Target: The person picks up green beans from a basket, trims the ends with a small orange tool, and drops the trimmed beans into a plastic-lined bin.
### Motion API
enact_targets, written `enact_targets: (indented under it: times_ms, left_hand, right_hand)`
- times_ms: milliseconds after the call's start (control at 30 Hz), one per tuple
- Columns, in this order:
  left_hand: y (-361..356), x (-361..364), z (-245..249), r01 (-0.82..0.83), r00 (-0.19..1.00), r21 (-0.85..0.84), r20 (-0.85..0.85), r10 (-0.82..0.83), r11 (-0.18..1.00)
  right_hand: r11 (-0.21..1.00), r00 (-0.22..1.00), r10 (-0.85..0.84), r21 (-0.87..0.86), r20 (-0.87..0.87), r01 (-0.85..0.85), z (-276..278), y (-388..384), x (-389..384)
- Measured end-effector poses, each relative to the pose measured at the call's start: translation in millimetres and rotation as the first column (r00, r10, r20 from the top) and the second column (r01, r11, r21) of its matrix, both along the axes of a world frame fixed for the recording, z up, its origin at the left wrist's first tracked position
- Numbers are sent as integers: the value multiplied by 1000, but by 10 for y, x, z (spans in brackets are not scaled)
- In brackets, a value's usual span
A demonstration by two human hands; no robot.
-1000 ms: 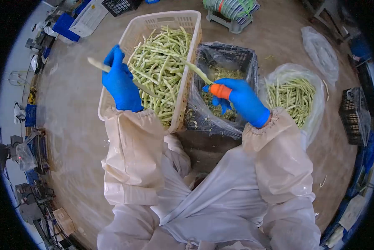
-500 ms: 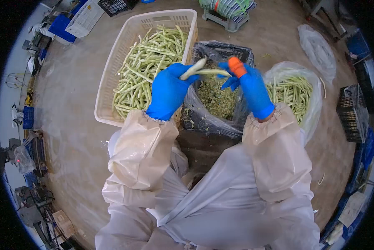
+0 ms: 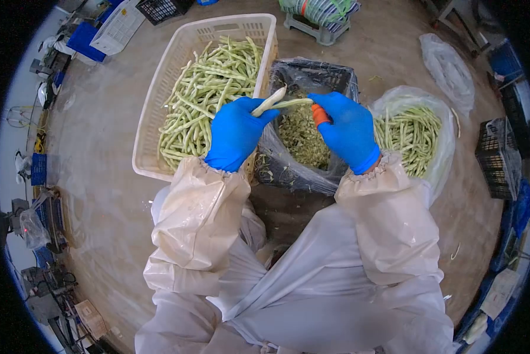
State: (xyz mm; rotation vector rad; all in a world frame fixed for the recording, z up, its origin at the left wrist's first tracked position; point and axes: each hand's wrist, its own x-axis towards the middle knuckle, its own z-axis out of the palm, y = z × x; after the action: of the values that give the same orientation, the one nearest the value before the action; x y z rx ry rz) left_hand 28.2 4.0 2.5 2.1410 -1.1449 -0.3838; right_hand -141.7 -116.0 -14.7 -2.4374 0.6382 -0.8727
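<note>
From where I stand in the room, with 12 o'clock straight ahead of the seated worker, two blue-gloved hands meet between 11 and 1 o'clock. The left hand (image 3: 234,133) is closed around a thick, pale bean (image 3: 269,101), its tip angled up and away, and a slimmer green length (image 3: 295,102), which may be a second bean, reaches across from it. The right hand (image 3: 348,131), wearing an orange thumb cover (image 3: 321,115), appears to pinch the far end of that slimmer length. Beneath and just beyond the hands, at 12 o'clock, a dark crate (image 3: 331,75) lined with clear plastic holds shredded green scraps (image 3: 303,138). At 11 o'clock, a large pale crate (image 3: 157,97) is heaped with long beans (image 3: 216,88). Between 1 and 2 o'clock, an open plastic bag (image 3: 445,162) holds a smaller heap of similar beans (image 3: 413,134), and one loose bean (image 3: 456,123) lies on the floor just beside it. I would judge the work well under way but unfinished: the scraps suggest many beans already handled, while the ones in the hands are mid-handling. Both heaps are sizeable, and I cannot tell for certain which is finished and which waits, so how much is left stays unclear.
</note>
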Motion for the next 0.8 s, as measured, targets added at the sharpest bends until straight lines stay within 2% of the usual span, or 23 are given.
enact_targets:
  times_ms: [67,167,200,233,267,367,467,567,600,633,667,733,800]
  left_hand:
    - [-7,-57,69,18,1000,66,-8,-18,998]
    - [14,-81,5,75,988,53,129,-81,996]
    - [9,-49,-67,66,997,54,34,-67,996]
    - [-4,-2,-143,56,997,55,-62,-53,997]
    - [-6,37,-217,47,987,57,-157,-37,997]
    - [-38,-101,-93,18,805,-238,-572,-155,971]
    - [-45,-141,189,-45,723,-149,-687,-71,988]
    - [-26,85,159,-192,534,-287,-833,-146,939]
    - [-21,148,147,-247,493,-323,-854,-168,914]
    - [-14,204,136,-303,453,-354,-870,-193,885]
    - [-6,244,120,-358,412,-378,-884,-219,854]
    - [11,262,87,-372,378,-387,-893,-243,844]
    - [18,247,45,-391,344,-392,-901,-262,833]
  right_hand:
    - [996,997,24,-84,-71,-30,-30,-26,-23]
    - [1000,999,16,-19,-45,-17,-58,-20,-37]
    - [969,1000,3,248,25,-9,-43,-27,-31]
    - [868,996,-29,496,89,-19,-9,-41,-21]
    - [706,987,-76,707,141,-47,34,-54,-13]
    - [360,938,-70,886,339,-294,270,-154,-93]
    - [407,962,-38,883,272,-234,276,-138,-60]
    - [606,985,-12,785,175,-132,-56,-107,5]
    - [857,992,-13,513,128,-54,-188,-124,11]
    - [986,996,-33,166,86,18,-291,-145,10]
    - [976,996,-69,-204,53,79,-387,-170,-1]
    - [978,993,32,203,109,-54,-322,-78,50]
    - [805,976,150,552,161,-215,-183,3,90]
